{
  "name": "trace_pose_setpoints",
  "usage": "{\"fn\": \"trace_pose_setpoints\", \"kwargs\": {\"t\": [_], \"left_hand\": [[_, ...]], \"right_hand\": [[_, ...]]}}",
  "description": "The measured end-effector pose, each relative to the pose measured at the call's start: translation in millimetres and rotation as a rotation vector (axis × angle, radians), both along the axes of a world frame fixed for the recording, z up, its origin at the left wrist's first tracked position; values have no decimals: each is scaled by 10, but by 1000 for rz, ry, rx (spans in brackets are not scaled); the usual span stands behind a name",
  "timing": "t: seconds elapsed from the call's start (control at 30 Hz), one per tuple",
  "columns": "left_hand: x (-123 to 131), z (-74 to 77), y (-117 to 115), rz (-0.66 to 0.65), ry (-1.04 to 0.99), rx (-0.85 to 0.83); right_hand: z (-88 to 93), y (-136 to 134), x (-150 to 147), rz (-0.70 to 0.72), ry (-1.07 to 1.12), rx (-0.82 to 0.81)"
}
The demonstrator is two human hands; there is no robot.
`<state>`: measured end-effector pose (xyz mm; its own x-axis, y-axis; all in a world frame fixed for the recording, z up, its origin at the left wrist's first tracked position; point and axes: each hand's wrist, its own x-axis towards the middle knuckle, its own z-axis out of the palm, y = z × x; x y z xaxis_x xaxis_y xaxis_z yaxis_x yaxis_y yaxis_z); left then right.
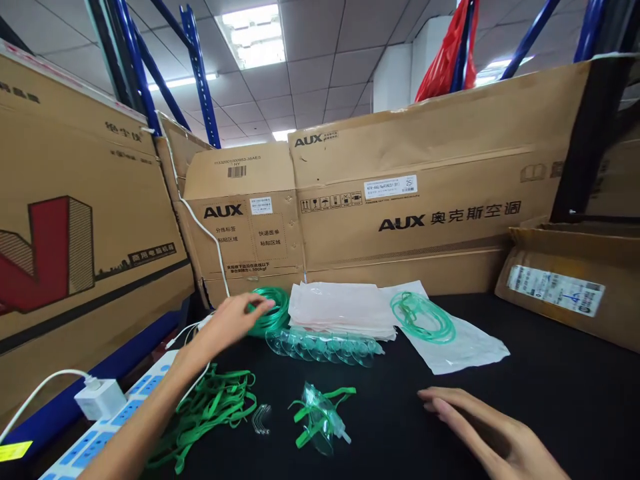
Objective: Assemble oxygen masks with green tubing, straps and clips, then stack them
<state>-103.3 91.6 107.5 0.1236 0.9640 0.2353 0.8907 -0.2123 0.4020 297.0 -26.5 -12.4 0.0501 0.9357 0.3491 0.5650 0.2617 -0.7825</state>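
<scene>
1. Your left hand (233, 320) was stretched forward over the black table (550, 380), with the fingers (263, 305) loosely spread and lying on a coil of green tubing (273, 313) at the back left. The fingers touched the coil, but I cannot tell if they had closed around it.
2. This coil lay just beside a stack of clear plastic bags (343, 308), in front of the AUX cardboard boxes (400, 200).
3. Your right hand (487, 430) rested low at the near right, flat and open, palm down — it held nothing.
4. Between your two hands lay one clear mask with green straps (320, 417), apart from both of them.
5. Behind this mask, a row of clear masks (325, 347) was nested together, touching the front edge of the bag stack.
6. A second green tubing coil (423, 317) lay on a single flat bag (465, 347) to the right.
7. Under your left forearm was a pile of loose green straps (210, 407), and near it some small metal clips (261, 419).
8. At the far left, a white power strip (125, 407) carried a white charger (100, 399) — its cable ran off to the left.
</scene>
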Motion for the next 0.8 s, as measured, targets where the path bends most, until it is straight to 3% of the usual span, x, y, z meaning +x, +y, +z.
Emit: {"fn": "trace_pose_setpoints", "kwargs": {"t": [0.13, 0.2, 0.33, 0.47, 0.67, 0.8], "left_hand": [[335, -270, -659, -257, 27, -148], [466, -433, -819, -297, 2, -180], [716, -664, -778, -389, -61, -127], [954, -787, -685, -405, -85, -80], [1087, -771, -779, -387, -174, 28], [1087, -798, -798, -405, -287, 139]], "right_hand": [[350, 58, -532, 253, -165, 44], [375, 124, -751, 240, -205, 10], [292, 246, -1041, 225, -184, -89], [303, 299, -1132, 271, -152, -122], [401, 300, -944, 283, -87, -158], [369, 349, -851, 420, 123, -251]]}}
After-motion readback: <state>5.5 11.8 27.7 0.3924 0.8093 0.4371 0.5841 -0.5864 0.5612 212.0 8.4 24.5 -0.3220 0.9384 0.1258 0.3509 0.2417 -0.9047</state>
